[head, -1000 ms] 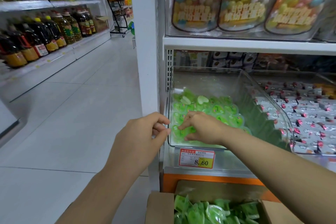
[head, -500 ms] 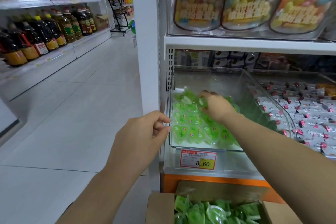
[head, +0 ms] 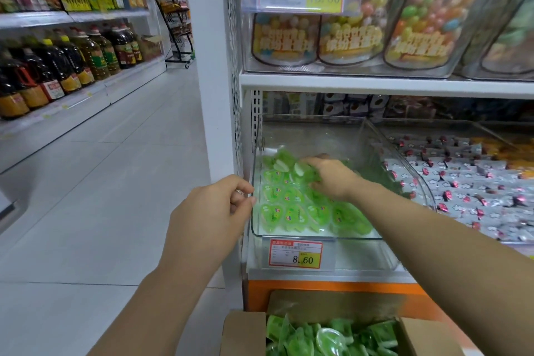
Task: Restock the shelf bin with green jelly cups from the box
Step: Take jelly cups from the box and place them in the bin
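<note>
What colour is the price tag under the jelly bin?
The price tag is white, red-bordered, with a yellow patch; head view.

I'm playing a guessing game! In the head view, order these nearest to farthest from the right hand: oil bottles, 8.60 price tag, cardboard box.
From the right hand:
1. 8.60 price tag, just below.
2. Cardboard box, at the bottom edge.
3. Oil bottles, far left across the aisle.

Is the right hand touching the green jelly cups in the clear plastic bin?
Touching: head view shows the right hand, fingers down on the green jelly cups inside the clear plastic bin.
</note>
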